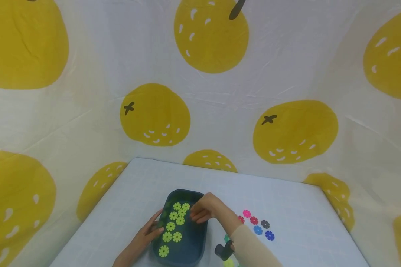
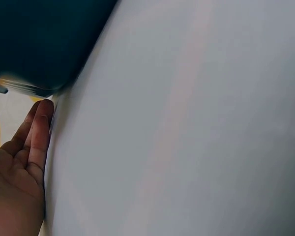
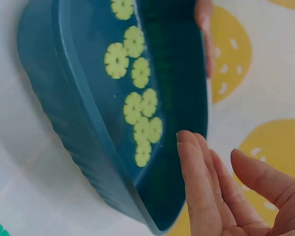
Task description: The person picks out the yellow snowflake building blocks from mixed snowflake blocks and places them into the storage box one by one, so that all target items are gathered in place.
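Observation:
A dark blue-green tray [image 1: 197, 244] lies on the table, with several yellow-green snowflake discs [image 1: 177, 236] spread along its left half. My left hand [image 1: 145, 233] holds the tray's left side, thumb over the rim and fingers along the outer wall. In the left wrist view those fingers [image 2: 39, 140] reach up to the tray's outside. Over the tray's far right part is my right hand [image 1: 205, 207], bent down from the wrist. The right wrist view shows its fingers [image 3: 199, 187] extended beside the rim, thumb apart, nothing between them.
Right of the tray lie loose snowflake discs: pink [image 1: 246, 213], red [image 1: 254, 220], grey [image 1: 265, 224], light blue [image 1: 258, 230] and dark blue [image 1: 269, 235]. Green ones [image 1: 226, 238] are partly behind my right forearm. A white cloth with yellow fruit prints [image 1: 155, 115] hangs around the table.

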Demonstrator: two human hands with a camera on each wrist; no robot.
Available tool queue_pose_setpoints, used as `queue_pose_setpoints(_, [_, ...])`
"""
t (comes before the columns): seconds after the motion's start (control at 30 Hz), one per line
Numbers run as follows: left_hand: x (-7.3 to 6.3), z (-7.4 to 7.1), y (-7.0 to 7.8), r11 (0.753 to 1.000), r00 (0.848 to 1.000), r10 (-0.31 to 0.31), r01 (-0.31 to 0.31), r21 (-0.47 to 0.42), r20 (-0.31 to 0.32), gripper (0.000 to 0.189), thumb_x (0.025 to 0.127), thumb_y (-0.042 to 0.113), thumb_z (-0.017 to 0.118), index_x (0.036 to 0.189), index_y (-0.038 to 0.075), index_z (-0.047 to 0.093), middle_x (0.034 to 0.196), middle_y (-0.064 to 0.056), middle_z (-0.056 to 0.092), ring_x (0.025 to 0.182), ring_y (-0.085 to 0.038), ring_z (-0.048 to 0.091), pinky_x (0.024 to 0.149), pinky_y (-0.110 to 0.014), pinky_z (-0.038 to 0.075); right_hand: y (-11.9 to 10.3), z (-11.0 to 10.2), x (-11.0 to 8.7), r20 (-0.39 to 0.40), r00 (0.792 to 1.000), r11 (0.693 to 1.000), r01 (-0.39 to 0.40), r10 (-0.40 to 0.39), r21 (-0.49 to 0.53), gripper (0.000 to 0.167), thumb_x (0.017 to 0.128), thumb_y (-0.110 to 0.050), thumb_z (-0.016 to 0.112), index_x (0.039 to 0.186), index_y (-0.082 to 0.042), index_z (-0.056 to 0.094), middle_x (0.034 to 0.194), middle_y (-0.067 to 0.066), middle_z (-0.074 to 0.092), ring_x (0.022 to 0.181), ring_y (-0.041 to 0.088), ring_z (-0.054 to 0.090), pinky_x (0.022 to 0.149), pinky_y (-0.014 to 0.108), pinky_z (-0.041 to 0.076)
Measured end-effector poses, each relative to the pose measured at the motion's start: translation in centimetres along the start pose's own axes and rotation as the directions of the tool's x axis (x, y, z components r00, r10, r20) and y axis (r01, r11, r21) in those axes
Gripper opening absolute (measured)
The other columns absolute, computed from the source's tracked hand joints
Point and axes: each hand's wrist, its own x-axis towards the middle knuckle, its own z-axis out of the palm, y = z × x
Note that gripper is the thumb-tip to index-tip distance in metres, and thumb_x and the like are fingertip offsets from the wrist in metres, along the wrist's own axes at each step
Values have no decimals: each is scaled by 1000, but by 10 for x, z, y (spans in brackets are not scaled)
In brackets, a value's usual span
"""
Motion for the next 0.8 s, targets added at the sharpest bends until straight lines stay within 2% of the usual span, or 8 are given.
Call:
queue_pose_setpoints(0.3, [0,0,0,1000,1000,-6,6,9,-6,72,96,44,62,157,30,28,145,-26,44,126,-39,52,99,-60,47,10,-34,-19,25,999,998,21,-23,65,22,91,-15,72,101,4,74,88,15,76,81,28,75,71,38,62])
queue_pose_setpoints(0.47, [0,1,0,1000,1000,-6,6,11,-4,72,96,43,62,158,30,27,146,-27,43,127,-41,51,99,-60,46,20,-50,-27,28,1000,995,9,-12,97,26,91,-14,72,107,5,71,90,15,75,84,28,75,73,38,62])
queue_pose_setpoints(0.67, [1,1,-2,1000,1000,-16,17,13,-2,73,95,46,62,158,30,27,147,-27,42,128,-42,49,98,-58,48,40,-68,-39,-23,1000,995,-17,19,95,28,91,-15,72,111,4,70,93,14,76,85,28,75,72,35,62])
queue_pose_setpoints(0.8, [2,1,-3,1000,1000,-18,18,12,-9,73,95,46,62,157,32,27,147,-26,42,128,-41,49,98,-58,48,59,-81,-45,-31,998,989,-51,55,138,28,91,-14,71,112,6,68,91,14,75,85,27,75,74,36,62])
